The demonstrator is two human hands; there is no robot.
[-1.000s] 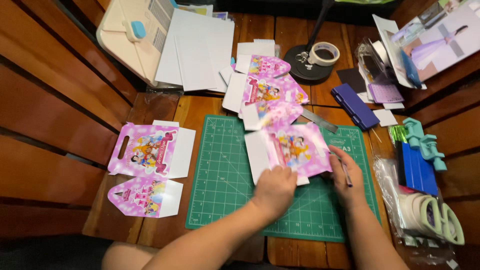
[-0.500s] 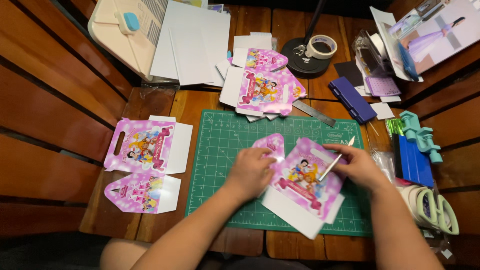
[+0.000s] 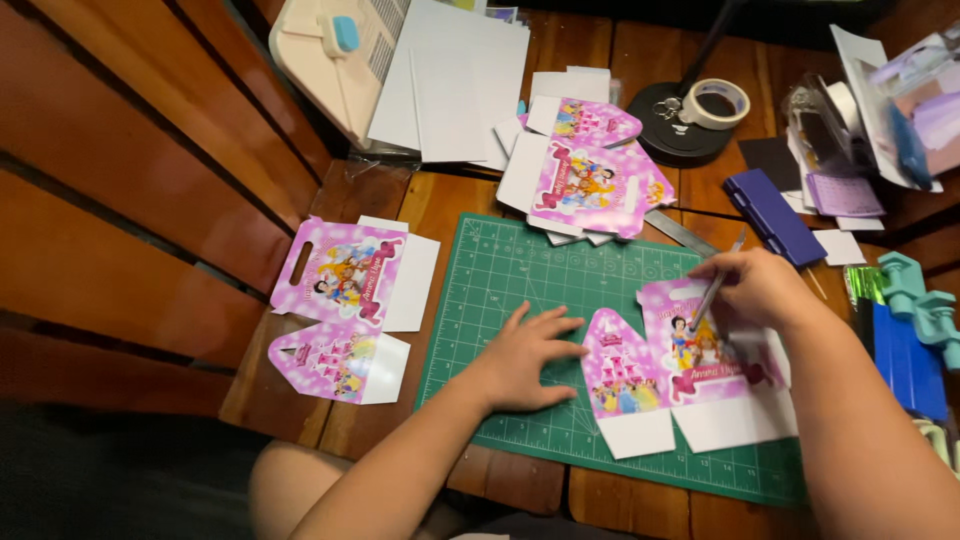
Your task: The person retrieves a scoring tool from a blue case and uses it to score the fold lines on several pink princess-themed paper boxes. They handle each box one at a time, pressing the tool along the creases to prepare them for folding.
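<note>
Pinching a thin pen-like tool (image 3: 712, 292) between closed fingers, the right hand (image 3: 765, 290) is pressing its tip onto the pink printed box template (image 3: 690, 375), which is lying flat on the green cutting mat (image 3: 500, 290) at its right side. The left hand (image 3: 525, 360) is lying open, palm down and fingers spread, on the mat just beside the template's left flap — it is gripping nothing, only steadying. Judging by the layout, the work looks partway through: two similar pink templates (image 3: 345, 275) are sitting on the wooden table (image 3: 440, 200) left of the mat, and a stack of uncut-looking printed sheets (image 3: 590, 185) is waiting above it — so more seem left. A tape roll (image 3: 714, 103) is resting near the far edge.
</note>
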